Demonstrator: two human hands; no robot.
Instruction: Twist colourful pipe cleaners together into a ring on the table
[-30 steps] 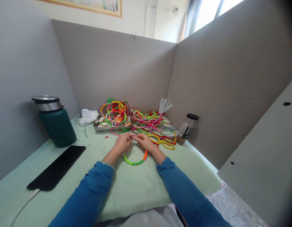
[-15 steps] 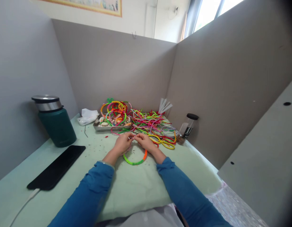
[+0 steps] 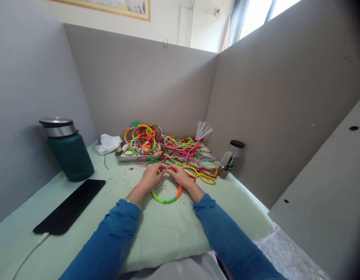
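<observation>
"How does the ring (image 3: 165, 202) look?"
"Your ring looks fuzzy and matt; your sleeves (image 3: 105, 233) are creased, matt cloth."
"And the flask (image 3: 70, 157)?"
"You have a smooth matt body there, with a shiny metal collar (image 3: 61, 130); your tray (image 3: 139, 158) looks metal too."

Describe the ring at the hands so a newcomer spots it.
On the green table, find the left hand and right hand. Below their fingertips curves the ring, green in front, orange at right. Unlike the loops in the metal tray, it's in hand.

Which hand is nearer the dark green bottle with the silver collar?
Left. The left hand is right of the dark green bottle; the right hand is farther right, beside the left.
</observation>
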